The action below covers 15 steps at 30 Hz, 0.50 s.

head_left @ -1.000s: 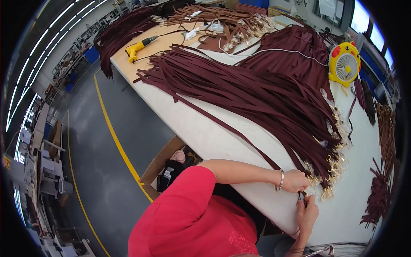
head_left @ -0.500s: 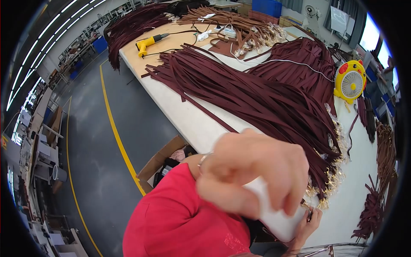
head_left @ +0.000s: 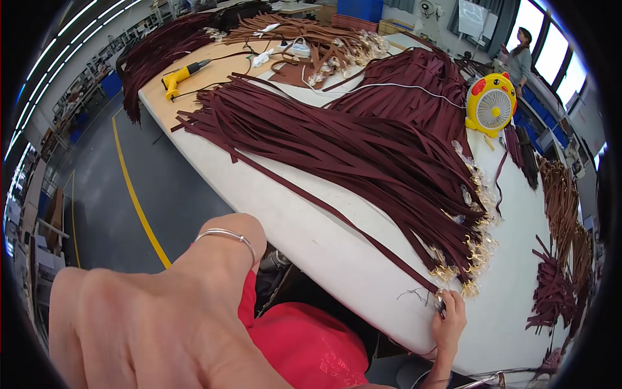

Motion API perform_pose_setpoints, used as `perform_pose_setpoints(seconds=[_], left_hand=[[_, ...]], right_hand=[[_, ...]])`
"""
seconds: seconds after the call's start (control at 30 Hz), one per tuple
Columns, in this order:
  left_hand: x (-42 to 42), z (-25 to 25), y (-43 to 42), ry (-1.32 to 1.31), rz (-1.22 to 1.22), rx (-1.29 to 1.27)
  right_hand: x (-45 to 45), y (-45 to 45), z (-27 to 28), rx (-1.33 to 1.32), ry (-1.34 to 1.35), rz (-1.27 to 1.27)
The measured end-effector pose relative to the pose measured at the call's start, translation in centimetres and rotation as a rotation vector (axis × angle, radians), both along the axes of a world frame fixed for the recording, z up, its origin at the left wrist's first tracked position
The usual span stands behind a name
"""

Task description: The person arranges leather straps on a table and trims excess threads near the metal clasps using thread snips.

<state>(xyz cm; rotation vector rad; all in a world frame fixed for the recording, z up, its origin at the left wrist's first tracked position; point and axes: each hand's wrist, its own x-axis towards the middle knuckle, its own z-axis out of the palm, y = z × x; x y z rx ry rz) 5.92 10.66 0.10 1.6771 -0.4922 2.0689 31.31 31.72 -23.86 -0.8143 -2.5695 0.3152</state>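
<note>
My left hand (head_left: 149, 324), with a silver bangle at the wrist, is raised close to the camera at the lower left. Its back faces me; the fingers curl downward from the knuckles, and their tips are hidden. On the white table's near edge, my right hand (head_left: 448, 321) is closed around a small dark metallic thing (head_left: 441, 305) that I cannot make out fully. It rests at the gold-fitted end of one dark maroon strap (head_left: 350, 223), which lies apart from the pile. A large bundle of maroon straps (head_left: 337, 142) with gold hooks (head_left: 476, 256) lies just beyond.
Loose dark threads (head_left: 414, 296) lie beside my right hand on the white table (head_left: 291, 227). A yellow heat gun (head_left: 181, 78), brown straps (head_left: 311, 32), a white cable and a yellow fan (head_left: 491, 104) are farther back. Another person (head_left: 520, 58) stands near the windows.
My left hand has swung from above my right hand to the lower left, nearer the camera. My right hand stays at the strap's end. The view has shifted, and a person has appeared by the windows.
</note>
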Motion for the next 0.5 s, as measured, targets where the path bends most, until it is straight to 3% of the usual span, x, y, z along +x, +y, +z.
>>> perform_pose_setpoints(seconds=[0.33,0.37,0.4,0.43,0.5], left_hand=[[-4.9,-3.0,0.8,0.188,0.132,-0.221],[-4.9,-5.8,3.0,0.236,0.413,-0.384],[-4.8,-8.0,4.5,0.53,0.682,-0.75],[-3.9,-11.5,7.4,0.779,0.805,-0.85],[-1.9,-19.3,11.4,1.119,1.114,-0.664]], right_hand=[[-1.3,1.3,0.9,0.105,-0.134,0.058],[-1.4,1.5,1.1,0.089,-0.111,0.064],[-1.3,1.8,1.2,0.023,-0.09,0.065],[-1.1,2.2,1.0,-0.049,-0.07,0.066],[-0.7,3.2,0.5,-0.151,-0.033,0.04]])
